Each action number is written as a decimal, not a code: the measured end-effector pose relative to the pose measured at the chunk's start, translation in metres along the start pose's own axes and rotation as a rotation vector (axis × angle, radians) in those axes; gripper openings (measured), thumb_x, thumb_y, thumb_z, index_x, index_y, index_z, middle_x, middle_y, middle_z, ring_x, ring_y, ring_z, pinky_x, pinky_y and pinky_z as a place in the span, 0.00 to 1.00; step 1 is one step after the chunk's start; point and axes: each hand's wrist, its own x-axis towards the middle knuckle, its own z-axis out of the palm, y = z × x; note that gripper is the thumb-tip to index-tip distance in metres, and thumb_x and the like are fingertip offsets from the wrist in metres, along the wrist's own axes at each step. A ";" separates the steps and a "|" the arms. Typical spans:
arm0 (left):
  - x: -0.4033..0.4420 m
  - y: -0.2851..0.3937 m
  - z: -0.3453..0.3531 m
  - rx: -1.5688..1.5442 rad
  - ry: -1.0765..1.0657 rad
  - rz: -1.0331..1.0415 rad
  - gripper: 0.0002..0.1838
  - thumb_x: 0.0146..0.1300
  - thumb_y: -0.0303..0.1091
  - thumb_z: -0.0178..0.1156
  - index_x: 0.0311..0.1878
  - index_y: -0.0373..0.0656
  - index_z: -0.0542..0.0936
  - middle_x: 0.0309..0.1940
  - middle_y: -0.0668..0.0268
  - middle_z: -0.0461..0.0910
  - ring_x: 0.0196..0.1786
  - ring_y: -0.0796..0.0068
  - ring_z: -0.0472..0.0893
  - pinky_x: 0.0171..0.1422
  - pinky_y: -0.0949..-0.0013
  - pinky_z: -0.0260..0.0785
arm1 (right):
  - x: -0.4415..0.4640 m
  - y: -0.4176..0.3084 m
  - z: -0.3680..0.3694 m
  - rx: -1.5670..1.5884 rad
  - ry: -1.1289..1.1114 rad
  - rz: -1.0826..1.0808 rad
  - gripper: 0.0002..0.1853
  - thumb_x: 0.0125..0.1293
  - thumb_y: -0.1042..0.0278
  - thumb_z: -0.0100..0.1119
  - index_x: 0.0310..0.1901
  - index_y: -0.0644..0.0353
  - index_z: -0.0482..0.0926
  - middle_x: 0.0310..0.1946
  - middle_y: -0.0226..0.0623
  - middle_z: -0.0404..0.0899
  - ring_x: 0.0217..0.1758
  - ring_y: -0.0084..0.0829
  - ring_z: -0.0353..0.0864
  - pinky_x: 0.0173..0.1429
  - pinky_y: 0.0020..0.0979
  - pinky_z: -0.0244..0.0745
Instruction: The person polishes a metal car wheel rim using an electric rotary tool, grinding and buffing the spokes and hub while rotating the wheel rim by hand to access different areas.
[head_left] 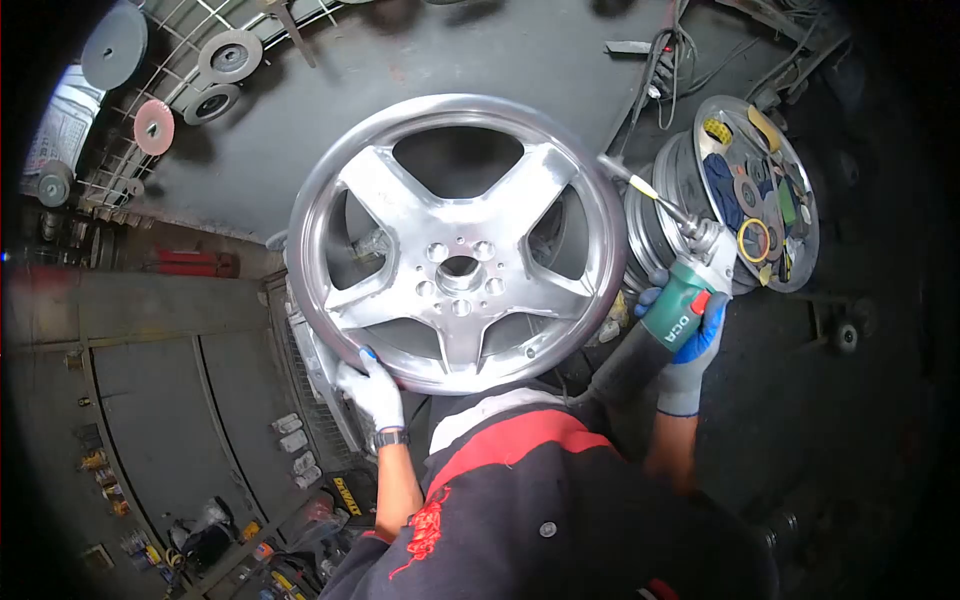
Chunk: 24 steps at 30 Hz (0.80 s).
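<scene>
A shiny five-spoke alloy wheel rim (400, 208) faces me in the middle of the view. My left hand (376, 388), in a white and blue glove, grips its lower left edge; the fingertips are partly hidden behind the lip. Off to the right, my gloved right hand (690, 350) is wrapped around a green and black DCA die grinder (676, 308). The grinder's thin shaft points up and left, and its pale tip (612, 162) appears beside the rim's upper right edge. Motion or distance blurs that tip, so I cannot tell whether it touches the metal.
Right of the rim, another wheel (703, 150) lies like a tray, holding discs, cloths and a yellow tape roll (754, 240). Grinding discs (230, 56) hang on a wire rack at upper left. Cables (680, 60) dangle at upper right. Tools and boxes (345, 494) sit at lower left.
</scene>
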 end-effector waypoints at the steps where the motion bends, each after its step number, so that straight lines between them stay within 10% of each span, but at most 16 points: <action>1: 0.004 0.006 -0.007 0.189 0.136 0.153 0.23 0.70 0.41 0.59 0.57 0.30 0.73 0.53 0.44 0.74 0.53 0.47 0.76 0.61 0.52 0.67 | 0.002 0.001 0.002 0.006 0.015 0.013 0.37 0.74 0.36 0.40 0.64 0.67 0.68 0.49 0.55 0.79 0.42 0.43 0.84 0.46 0.42 0.82; 3: 0.011 0.065 -0.038 -0.198 0.163 0.131 0.18 0.65 0.29 0.62 0.55 0.33 0.73 0.49 0.50 0.73 0.50 0.56 0.76 0.56 0.58 0.69 | 0.003 0.003 0.006 -0.006 0.016 -0.005 0.35 0.75 0.38 0.41 0.63 0.67 0.68 0.48 0.53 0.80 0.40 0.42 0.84 0.45 0.40 0.82; 7: -0.001 0.175 -0.056 -0.356 -0.443 0.695 0.15 0.64 0.26 0.60 0.53 0.38 0.76 0.47 0.55 0.78 0.47 0.63 0.79 0.53 0.63 0.72 | 0.005 0.004 0.007 -0.049 0.034 0.011 0.30 0.76 0.43 0.43 0.61 0.65 0.69 0.47 0.52 0.80 0.40 0.40 0.85 0.43 0.40 0.83; 13: -0.066 0.278 -0.003 -0.942 -1.590 0.492 0.26 0.67 0.31 0.60 0.67 0.37 0.68 0.54 0.57 0.75 0.56 0.69 0.77 0.64 0.65 0.69 | -0.001 -0.005 0.023 -0.091 0.068 0.003 0.27 0.76 0.48 0.49 0.61 0.65 0.67 0.43 0.51 0.81 0.37 0.38 0.86 0.41 0.38 0.85; 15: -0.075 0.304 0.016 -0.848 -1.583 0.715 0.27 0.71 0.36 0.59 0.68 0.36 0.65 0.57 0.58 0.72 0.57 0.75 0.75 0.63 0.67 0.68 | 0.001 -0.005 0.011 -0.164 -0.018 -0.018 0.26 0.75 0.52 0.51 0.64 0.64 0.66 0.49 0.50 0.80 0.43 0.38 0.85 0.47 0.38 0.84; 20: -0.092 0.341 0.037 -1.219 -1.854 0.280 0.20 0.76 0.38 0.54 0.63 0.34 0.69 0.49 0.67 0.76 0.53 0.81 0.73 0.61 0.71 0.68 | 0.001 -0.002 0.012 -0.488 0.121 -0.223 0.32 0.74 0.56 0.55 0.71 0.65 0.60 0.61 0.42 0.73 0.62 0.30 0.75 0.66 0.32 0.69; 24: -0.106 0.351 0.051 -1.196 -1.787 0.362 0.20 0.74 0.40 0.56 0.59 0.34 0.73 0.46 0.67 0.78 0.50 0.82 0.75 0.57 0.72 0.69 | 0.000 0.002 0.003 -0.545 0.121 -0.251 0.28 0.76 0.55 0.51 0.69 0.65 0.64 0.61 0.40 0.73 0.63 0.28 0.73 0.67 0.32 0.67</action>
